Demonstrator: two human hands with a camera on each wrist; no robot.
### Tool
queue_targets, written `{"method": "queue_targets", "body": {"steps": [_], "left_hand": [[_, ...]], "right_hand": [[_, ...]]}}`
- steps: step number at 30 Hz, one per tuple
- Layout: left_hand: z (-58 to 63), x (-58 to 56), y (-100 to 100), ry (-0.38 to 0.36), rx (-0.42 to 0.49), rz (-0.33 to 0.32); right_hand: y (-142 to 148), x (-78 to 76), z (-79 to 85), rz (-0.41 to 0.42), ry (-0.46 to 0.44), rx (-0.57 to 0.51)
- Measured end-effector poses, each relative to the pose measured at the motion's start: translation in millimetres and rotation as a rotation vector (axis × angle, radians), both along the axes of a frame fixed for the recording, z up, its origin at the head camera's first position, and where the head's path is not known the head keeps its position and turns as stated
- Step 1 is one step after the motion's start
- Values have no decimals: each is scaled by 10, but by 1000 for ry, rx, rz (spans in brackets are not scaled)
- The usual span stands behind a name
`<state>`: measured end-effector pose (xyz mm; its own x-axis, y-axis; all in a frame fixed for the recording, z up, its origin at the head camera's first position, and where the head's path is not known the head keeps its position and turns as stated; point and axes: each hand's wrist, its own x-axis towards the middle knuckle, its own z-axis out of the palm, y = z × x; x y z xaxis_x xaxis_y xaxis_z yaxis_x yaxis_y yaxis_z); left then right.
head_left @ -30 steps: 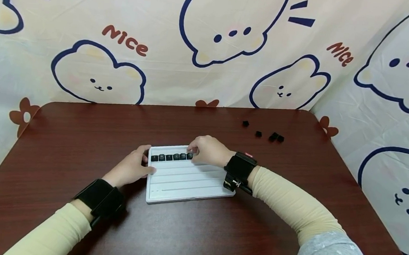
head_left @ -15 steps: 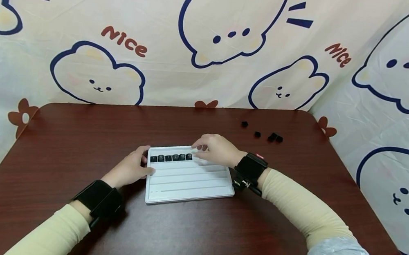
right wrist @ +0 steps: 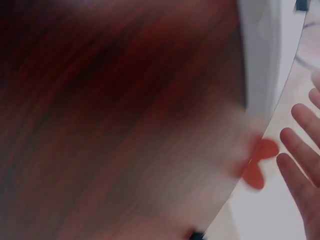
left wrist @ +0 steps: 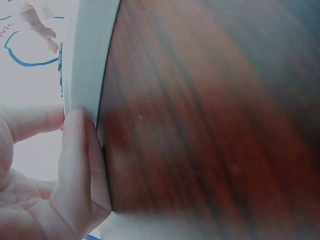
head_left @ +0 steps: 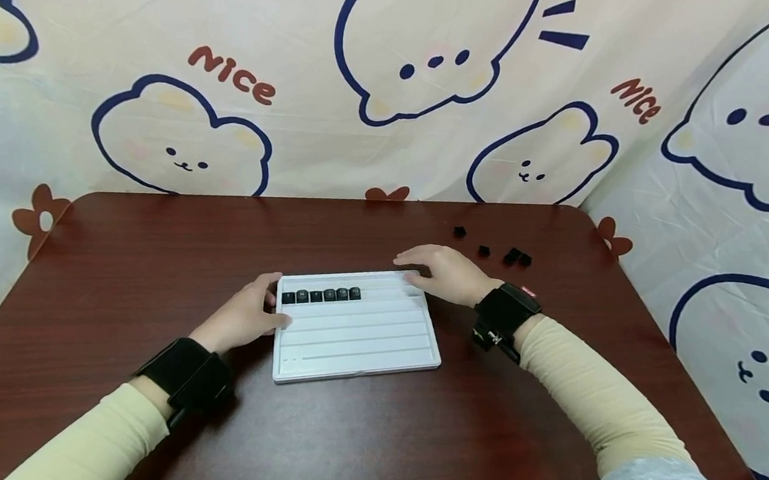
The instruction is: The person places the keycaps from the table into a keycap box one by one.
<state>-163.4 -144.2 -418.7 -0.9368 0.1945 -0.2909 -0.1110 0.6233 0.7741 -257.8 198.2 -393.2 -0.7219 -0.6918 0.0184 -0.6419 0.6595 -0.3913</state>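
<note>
Tray (head_left: 360,346) on table (head_left: 351,445), roughly mid-scene. Row of six blocks (head_left: 317,296) on tray, far part, left half, starting by left rim. Left hand (head_left: 241,317) at tray's left edge, thumb over top, fingers against outer side. Right hand (head_left: 451,275) at far right corner, thumb over that corner, contact unclear. On table far right, past right hand: farthest block (head_left: 459,232) leftmost, second block (head_left: 484,251) nearer and right of it, block pair (head_left: 511,257) further right, side by side, touching or nearly. Backdrop (head_left: 309,155) behind table's far edge, also along right side
</note>
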Motion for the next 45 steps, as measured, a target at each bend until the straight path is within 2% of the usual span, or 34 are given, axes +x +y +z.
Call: {"method": "queue_targets", "body": {"steps": [11,18,33,41,45], "left_hand": [[0,13,-7,0,9,-6],[-1,-4,-3,-7,15,0],[16,-10,4,-14,17,-7],[29,-7,5,-16,19,-3],[27,0,5,-18,21,-3]], "right_hand": [[485,-203,19,-185,62,25],[824,-304,-49,-273,93,39],[1308,-309,-102,-456,50,77],[1383,-311,-120,-474,65,84],[1396,-304,-120,-498,30,117]]}}
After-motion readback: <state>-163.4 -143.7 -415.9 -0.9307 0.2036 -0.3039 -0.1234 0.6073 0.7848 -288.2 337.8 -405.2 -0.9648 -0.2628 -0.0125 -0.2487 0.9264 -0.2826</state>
